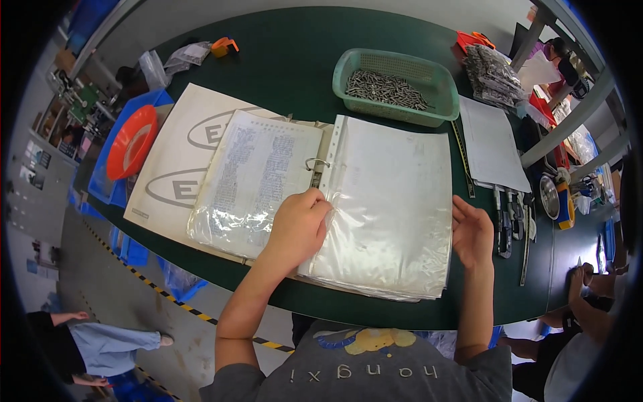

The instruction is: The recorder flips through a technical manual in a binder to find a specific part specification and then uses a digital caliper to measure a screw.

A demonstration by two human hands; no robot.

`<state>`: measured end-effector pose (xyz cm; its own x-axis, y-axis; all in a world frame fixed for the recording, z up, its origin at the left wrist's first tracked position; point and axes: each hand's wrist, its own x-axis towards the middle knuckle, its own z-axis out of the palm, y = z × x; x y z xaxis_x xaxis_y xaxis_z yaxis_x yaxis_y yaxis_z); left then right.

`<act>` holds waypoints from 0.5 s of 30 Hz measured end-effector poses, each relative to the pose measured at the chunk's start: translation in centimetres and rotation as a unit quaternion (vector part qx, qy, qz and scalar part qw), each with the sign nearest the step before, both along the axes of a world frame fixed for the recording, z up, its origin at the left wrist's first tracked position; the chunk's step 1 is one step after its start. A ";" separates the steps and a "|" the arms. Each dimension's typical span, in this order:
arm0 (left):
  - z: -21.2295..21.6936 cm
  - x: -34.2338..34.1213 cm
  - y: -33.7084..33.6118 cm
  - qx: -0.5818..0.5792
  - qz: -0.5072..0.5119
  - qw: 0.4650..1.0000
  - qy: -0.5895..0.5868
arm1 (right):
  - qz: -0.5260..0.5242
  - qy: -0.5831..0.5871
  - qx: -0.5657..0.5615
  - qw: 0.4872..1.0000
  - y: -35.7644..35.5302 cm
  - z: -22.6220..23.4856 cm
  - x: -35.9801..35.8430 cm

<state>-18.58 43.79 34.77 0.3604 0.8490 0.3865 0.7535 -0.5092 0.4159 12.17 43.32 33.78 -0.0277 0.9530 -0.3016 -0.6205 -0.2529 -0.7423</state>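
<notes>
Open ring binder of clear plastic sleeves (321,194) lies flat at the near table edge, spine running near-to-far, long axis left-right across both spread halves. Thick stack of sleeves sits right, fewer left: judged early in the paging. Left hand (299,224) pinches the inner edge of the top right sleeve (392,201), fingers curled. Right hand (472,231) rests open at the stack's right edge, gripping nothing. Green plastic basket of small metal parts (396,86) sits beyond.

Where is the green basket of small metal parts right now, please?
In the head view, the green basket sits on the dark table's far right side, just beyond the open ring binder's right-hand stack of plastic sleeves.
</notes>
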 end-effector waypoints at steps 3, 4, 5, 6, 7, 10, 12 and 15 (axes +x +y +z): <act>-0.2 0.3 0.9 -0.045 0.000 0.995 -0.084 | 0.244 0.295 0.017 0.924 1.9 1.7 -0.1; -0.5 -0.1 1.2 -0.044 0.005 0.995 -0.085 | 0.131 0.166 -0.035 0.977 2.0 2.3 -2.0; -0.9 -0.3 1.6 -0.068 0.002 0.988 -0.141 | 0.136 0.165 -0.036 0.976 2.1 2.7 -2.3; -1.2 -0.6 1.9 -0.090 0.001 0.976 -0.198 | 0.142 0.160 -0.039 0.976 3.4 3.0 -4.0; -1.5 -0.8 2.2 -0.086 0.011 0.975 -0.202 | 0.152 0.154 -0.041 0.975 4.9 3.7 -5.7; -2.9 -2.6 2.0 -0.079 0.029 0.963 -0.258 | 0.235 0.134 -0.054 0.961 -3.2 0.1 -1.9; -4.6 -2.6 2.4 -0.034 0.034 0.968 -0.248 | 0.326 0.117 -0.071 0.935 -8.6 -3.6 4.5; -3.7 -0.2 3.6 -0.043 -0.004 0.954 -0.298 | 0.452 0.094 -0.109 0.881 0.1 -2.4 -1.0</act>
